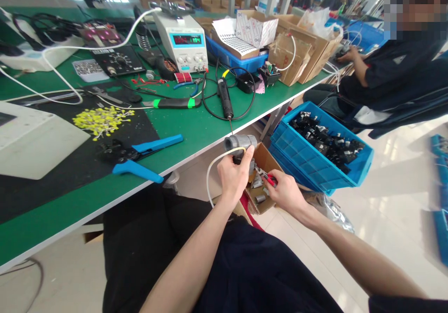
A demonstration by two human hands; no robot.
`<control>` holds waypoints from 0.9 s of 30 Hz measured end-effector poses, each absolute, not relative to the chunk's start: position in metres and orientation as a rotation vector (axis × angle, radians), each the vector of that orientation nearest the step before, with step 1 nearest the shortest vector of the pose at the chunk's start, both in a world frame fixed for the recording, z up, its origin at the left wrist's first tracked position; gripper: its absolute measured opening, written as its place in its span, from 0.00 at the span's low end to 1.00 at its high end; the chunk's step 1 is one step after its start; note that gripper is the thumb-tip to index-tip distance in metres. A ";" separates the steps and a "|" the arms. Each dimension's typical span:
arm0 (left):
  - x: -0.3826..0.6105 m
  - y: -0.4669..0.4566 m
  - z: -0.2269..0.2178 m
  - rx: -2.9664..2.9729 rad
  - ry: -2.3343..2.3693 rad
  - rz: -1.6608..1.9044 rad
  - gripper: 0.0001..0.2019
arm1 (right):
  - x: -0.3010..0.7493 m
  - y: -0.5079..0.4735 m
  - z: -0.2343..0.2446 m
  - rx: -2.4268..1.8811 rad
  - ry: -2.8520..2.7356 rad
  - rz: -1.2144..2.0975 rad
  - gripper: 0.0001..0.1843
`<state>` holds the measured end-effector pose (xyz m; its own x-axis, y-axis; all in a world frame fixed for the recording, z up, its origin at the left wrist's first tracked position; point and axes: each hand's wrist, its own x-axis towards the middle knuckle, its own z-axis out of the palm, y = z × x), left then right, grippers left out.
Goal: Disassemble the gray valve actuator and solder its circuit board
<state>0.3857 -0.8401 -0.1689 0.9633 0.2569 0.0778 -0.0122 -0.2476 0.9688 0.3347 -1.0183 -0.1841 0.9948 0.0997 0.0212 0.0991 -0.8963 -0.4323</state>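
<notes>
My left hand (234, 175) is closed around a grey metal cylindrical part (241, 141), held past the bench edge above a cardboard box. A pale cable (212, 168) loops from this part down toward my lap. In my right hand (285, 191) is a pair of pliers with red handles (271, 179); their jaws point left at the underside of the held part, and I cannot tell whether they touch it. Below both hands, the cardboard box (269, 156) contains several metal pieces. Close to the left hand, an electric screwdriver (224, 98) lies with its bit over the bench edge.
On the green bench (175, 121) lie a blue-handled crimping tool (140, 159), yellow-tipped parts (101, 121) and a power supply (184, 42). At right, a blue crate (322, 149) of black parts stands on the floor, beside a seated co-worker (395, 66).
</notes>
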 end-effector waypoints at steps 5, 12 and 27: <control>0.386 -0.838 -0.169 1.848 0.128 0.253 0.22 | 0.336 -1.020 -0.183 -2.687 -0.168 0.027 0.10; 0.384 -0.835 -0.160 1.821 0.076 0.256 0.20 | 0.334 -1.024 -0.167 -2.689 -0.191 0.010 0.05; 0.384 -0.834 -0.157 1.771 0.156 0.239 0.21 | 0.326 -1.016 -0.159 -2.693 -0.159 0.003 0.08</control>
